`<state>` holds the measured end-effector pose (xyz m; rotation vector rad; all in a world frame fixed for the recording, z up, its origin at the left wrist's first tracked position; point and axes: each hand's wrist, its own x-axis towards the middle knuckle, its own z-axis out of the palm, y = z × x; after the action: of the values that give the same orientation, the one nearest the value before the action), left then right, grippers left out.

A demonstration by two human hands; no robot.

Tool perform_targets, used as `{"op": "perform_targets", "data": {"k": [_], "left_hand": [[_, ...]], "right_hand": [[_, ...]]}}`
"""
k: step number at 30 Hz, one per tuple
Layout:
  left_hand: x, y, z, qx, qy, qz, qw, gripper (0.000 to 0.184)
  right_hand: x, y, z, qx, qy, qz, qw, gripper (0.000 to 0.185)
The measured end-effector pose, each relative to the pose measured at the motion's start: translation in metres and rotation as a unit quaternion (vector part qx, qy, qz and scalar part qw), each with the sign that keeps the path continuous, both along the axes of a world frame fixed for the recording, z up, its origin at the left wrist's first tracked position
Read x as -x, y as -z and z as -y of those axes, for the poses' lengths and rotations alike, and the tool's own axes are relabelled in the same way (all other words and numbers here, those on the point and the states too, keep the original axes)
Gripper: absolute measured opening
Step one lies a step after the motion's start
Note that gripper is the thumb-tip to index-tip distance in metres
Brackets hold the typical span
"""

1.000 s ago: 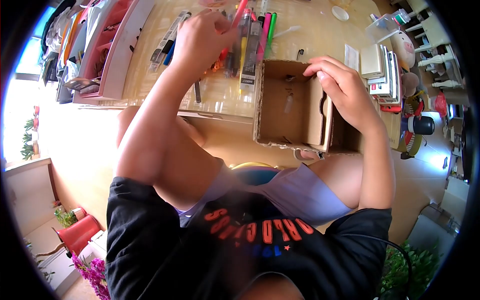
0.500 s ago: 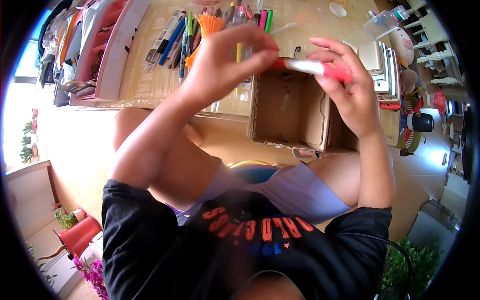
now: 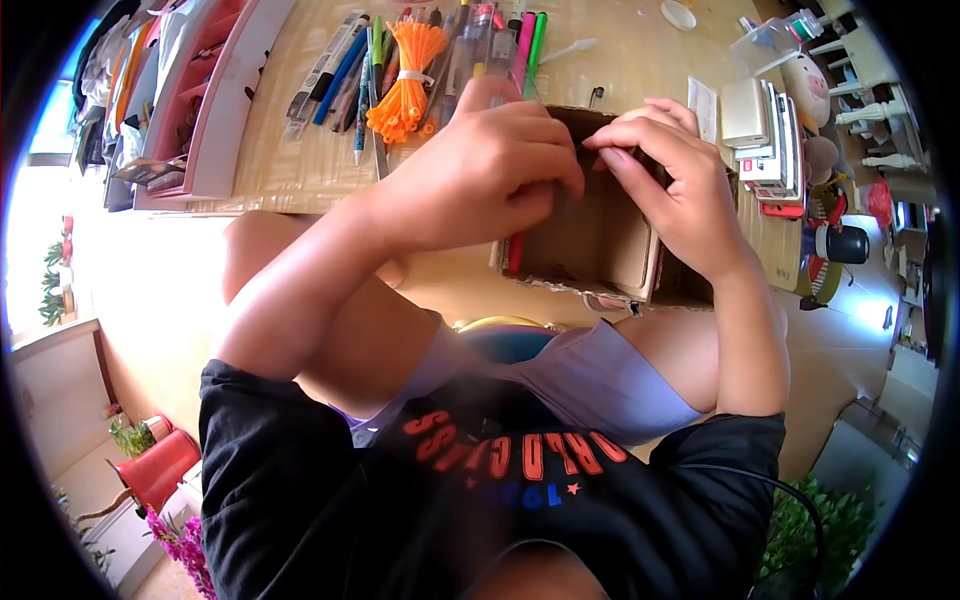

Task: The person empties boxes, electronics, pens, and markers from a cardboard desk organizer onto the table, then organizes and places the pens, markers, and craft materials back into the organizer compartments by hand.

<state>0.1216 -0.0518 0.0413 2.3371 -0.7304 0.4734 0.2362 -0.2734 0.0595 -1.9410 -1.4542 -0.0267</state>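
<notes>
My left hand [image 3: 495, 165] hovers over the left side of an open cardboard box [image 3: 590, 235], its fingers curled and its palm hidden. Whatever those fingers hold, if anything, I cannot make out. Thumb and forefinger of my right hand [image 3: 680, 175] come together above the box's far side, and what may be between them is too small to name. Inside, along the left wall, shows the red end of a marker [image 3: 516, 252] below my left hand. A divider splits the box into a larger left compartment and a narrower right one.
Several pens and markers [image 3: 350, 75] lie at the far left, beside a bundle of orange zip ties [image 3: 411, 80]. A pink-and-white organizer [image 3: 215, 110] stands left. Stacked boxes [image 3: 765, 140] and a clear container [image 3: 765, 48] are on the right.
The red-and-white marker that was in my right hand has left it; a red marker end now shows in the box. My left hand has moved down and right, over the box.
</notes>
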Motion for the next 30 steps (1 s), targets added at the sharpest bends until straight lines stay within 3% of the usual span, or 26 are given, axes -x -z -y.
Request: {"op": "perform_targets", "data": {"k": [4,7,8,14,18,22,25,30], "left_hand": [[0.012,-0.015,0.007,-0.013,0.078,-0.058,0.995,0.006],[0.019,-0.015,0.013,-0.121,0.129,-0.120,0.977,0.015],[0.020,-0.014,0.015,-0.116,0.123,-0.093,0.981,0.025],[0.012,0.002,0.017,0.035,0.091,-0.008,0.995,0.038],[0.019,-0.016,0.008,0.187,0.075,-0.123,0.972,0.042],[0.023,-0.020,0.007,0.462,0.043,-0.241,0.852,0.020],[0.018,-0.028,0.010,0.554,0.064,-0.291,0.777,0.032],[0.024,-0.024,0.017,0.469,0.075,-0.386,0.791,0.044]], "right_hand": [[-0.001,0.004,-0.003,-0.005,0.003,-0.056,0.998,0.010],[-0.001,0.004,-0.003,-0.004,0.002,-0.061,0.998,0.009],[-0.002,0.004,-0.003,-0.001,-0.001,-0.061,0.998,0.009],[-0.002,0.004,-0.002,0.010,-0.004,-0.061,0.998,0.010],[-0.004,0.006,-0.002,0.016,-0.009,-0.052,0.999,0.012],[-0.005,0.003,-0.001,0.030,-0.025,-0.053,0.998,0.014],[-0.006,0.004,0.000,0.043,-0.025,-0.064,0.997,0.015],[-0.006,0.006,0.000,0.030,-0.025,-0.054,0.998,0.015]]}}
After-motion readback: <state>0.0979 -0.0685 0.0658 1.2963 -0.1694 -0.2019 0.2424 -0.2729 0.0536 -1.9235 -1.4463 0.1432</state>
